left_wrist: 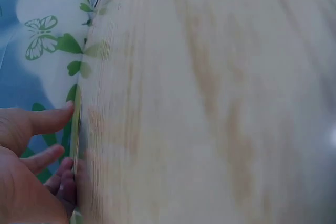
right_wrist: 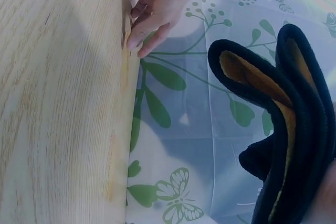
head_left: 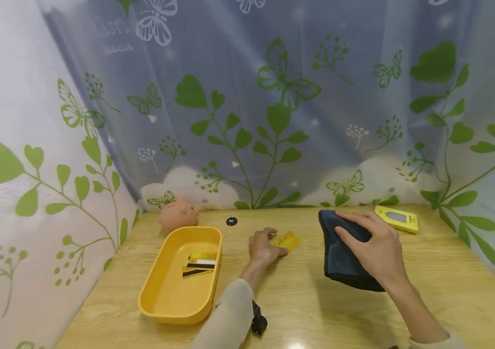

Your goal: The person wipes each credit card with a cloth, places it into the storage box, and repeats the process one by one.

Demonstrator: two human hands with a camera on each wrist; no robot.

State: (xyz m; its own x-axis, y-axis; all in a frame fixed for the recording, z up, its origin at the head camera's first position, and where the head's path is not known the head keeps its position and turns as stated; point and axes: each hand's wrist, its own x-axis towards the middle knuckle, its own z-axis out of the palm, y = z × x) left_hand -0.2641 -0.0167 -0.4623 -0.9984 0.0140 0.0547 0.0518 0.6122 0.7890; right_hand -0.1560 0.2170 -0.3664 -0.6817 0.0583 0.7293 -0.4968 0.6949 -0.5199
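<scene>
My right hand grips a folded dark blue cloth above the table's right half. In the right wrist view the folds of the cloth show a brown inner side. On the table, my left hand touches a yellow card lying flat. In the left wrist view the thumb and fingers of the left hand are spread apart at the card's edge. A sliver of something yellow shows beside the cloth's left edge, mostly hidden by it.
A yellow basin holding several cards stands at the left. Behind it sits a pink piggy bank. A black chip lies near the back edge. A flat yellow pack rests at the back right, before a leaf-printed curtain.
</scene>
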